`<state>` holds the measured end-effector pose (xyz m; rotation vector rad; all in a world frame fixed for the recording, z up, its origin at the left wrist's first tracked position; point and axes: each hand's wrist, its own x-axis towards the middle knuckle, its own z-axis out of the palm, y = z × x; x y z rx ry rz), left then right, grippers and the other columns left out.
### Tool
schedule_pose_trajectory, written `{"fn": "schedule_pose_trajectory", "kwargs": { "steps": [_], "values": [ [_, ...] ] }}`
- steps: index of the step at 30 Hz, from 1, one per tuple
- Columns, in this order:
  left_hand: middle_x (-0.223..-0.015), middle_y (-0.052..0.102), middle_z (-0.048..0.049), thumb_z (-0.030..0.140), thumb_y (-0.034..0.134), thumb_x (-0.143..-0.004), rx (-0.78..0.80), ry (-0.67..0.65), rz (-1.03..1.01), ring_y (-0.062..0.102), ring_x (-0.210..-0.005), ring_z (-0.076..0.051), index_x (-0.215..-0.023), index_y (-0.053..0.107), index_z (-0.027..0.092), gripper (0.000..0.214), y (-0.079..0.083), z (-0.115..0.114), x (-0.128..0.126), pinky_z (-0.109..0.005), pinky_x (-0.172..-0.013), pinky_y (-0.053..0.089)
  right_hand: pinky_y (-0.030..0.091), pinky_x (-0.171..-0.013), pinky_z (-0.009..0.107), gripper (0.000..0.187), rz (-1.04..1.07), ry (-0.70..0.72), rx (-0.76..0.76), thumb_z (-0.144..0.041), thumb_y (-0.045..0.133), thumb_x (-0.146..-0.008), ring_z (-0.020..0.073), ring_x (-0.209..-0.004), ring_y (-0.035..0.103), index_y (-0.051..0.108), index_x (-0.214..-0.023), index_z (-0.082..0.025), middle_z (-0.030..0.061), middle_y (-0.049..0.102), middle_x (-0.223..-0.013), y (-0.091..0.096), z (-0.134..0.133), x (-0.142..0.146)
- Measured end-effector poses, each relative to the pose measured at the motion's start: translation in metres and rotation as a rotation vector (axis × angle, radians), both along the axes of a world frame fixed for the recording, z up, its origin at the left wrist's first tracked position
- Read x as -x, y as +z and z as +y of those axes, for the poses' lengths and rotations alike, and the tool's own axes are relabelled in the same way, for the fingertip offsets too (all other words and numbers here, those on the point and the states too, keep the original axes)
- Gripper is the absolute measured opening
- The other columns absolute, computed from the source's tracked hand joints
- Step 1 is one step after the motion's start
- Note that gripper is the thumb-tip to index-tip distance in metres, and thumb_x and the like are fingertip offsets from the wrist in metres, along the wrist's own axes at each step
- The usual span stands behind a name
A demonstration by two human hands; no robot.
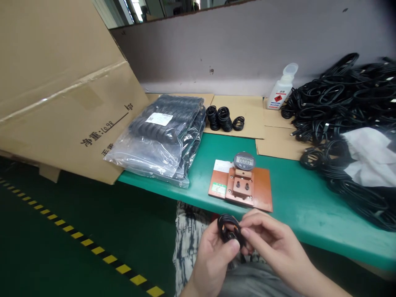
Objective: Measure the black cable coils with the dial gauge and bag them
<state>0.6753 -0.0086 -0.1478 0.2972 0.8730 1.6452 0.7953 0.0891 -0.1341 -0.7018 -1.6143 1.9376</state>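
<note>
A small coiled black cable point(228, 222) is held in front of the table edge, over my lap. My left hand point(213, 251) grips the coil, with the thumb pressed on its lower part. From the other side, my right hand point(269, 237) pinches at the coil's right edge with thumb and forefinger; the bit between those fingertips is mostly hidden. Just beyond my hands, a digital gauge point(244, 161) reading 0.000 is mounted on a reddish-brown base plate point(262, 189).
Plastic bags of coiled cables point(163, 132) lie left on the green table point(287, 206). Several small coils point(223, 119) stand on cardboard point(250, 103) behind. A white bottle point(281, 88) and a cable heap point(334, 95) with white cloth point(371, 152) are right. A big carton point(62, 95) leans left.
</note>
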Motion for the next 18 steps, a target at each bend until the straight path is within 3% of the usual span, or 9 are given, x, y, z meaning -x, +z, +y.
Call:
{"fn": "schedule_pose_trajectory", "kwargs": {
  "steps": [3, 7, 9, 14, 18],
  "values": [
    [-0.093, 0.069, -0.0040, 0.027, 0.078, -0.083, 0.031, 0.032, 0.042, 0.065, -0.081, -0.014, -0.100, 0.071, 0.019, 0.020, -0.003, -0.002, -0.003, -0.025, -0.075, 0.056, 0.056, -0.057, 0.019, 0.007, 0.002, -0.017, -0.002, -0.025, 0.065, -0.094, 0.0113, -0.060, 0.069, 0.071, -0.091, -0.022, 0.0017, 0.064, -0.087, 0.002, -0.001, 0.000],
    [-0.108, 0.070, -0.0077, 0.030, 0.080, -0.080, 0.163, 0.098, 0.148, 0.066, -0.078, -0.015, -0.113, 0.068, 0.020, 0.036, -0.004, -0.001, -0.009, -0.021, -0.062, 0.057, 0.059, -0.059, 0.021, 0.012, 0.002, 0.002, -0.026, -0.026, 0.060, -0.097, 0.0120, -0.062, 0.069, 0.072, -0.098, -0.024, 0.0038, 0.068, -0.094, 0.008, -0.001, 0.000],
    [-0.110, 0.071, -0.0092, 0.031, 0.078, -0.081, 0.223, 0.124, 0.239, 0.068, -0.076, -0.015, -0.111, 0.068, 0.018, 0.034, -0.003, 0.001, -0.011, -0.020, -0.059, 0.057, 0.060, -0.062, 0.022, 0.013, -0.035, -0.010, -0.095, -0.027, 0.061, -0.095, 0.0131, -0.067, 0.070, 0.072, -0.103, -0.025, 0.0053, 0.070, -0.099, 0.011, -0.001, 0.000],
    [-0.098, 0.071, -0.0078, 0.026, 0.071, -0.086, 0.160, 0.112, 0.478, 0.071, -0.094, -0.022, -0.105, 0.068, 0.017, 0.021, 0.001, 0.000, -0.014, -0.029, -0.086, 0.059, 0.058, -0.060, 0.020, 0.006, -0.179, -0.083, -0.324, -0.026, 0.069, -0.088, 0.0152, -0.069, 0.070, 0.072, -0.088, -0.022, 0.0042, 0.072, -0.084, 0.012, 0.002, 0.002],
    [-0.123, 0.062, -0.0123, 0.014, 0.071, -0.079, 0.040, 0.036, 0.604, 0.067, -0.110, -0.028, -0.118, 0.066, 0.019, 0.039, 0.000, -0.005, -0.010, -0.033, -0.090, 0.059, 0.057, -0.058, 0.019, 0.011, -0.209, -0.101, -0.422, -0.026, 0.063, -0.091, 0.0164, -0.071, 0.071, 0.072, -0.088, -0.021, 0.0039, 0.072, -0.080, 0.014, 0.009, 0.000]
  ]
}}
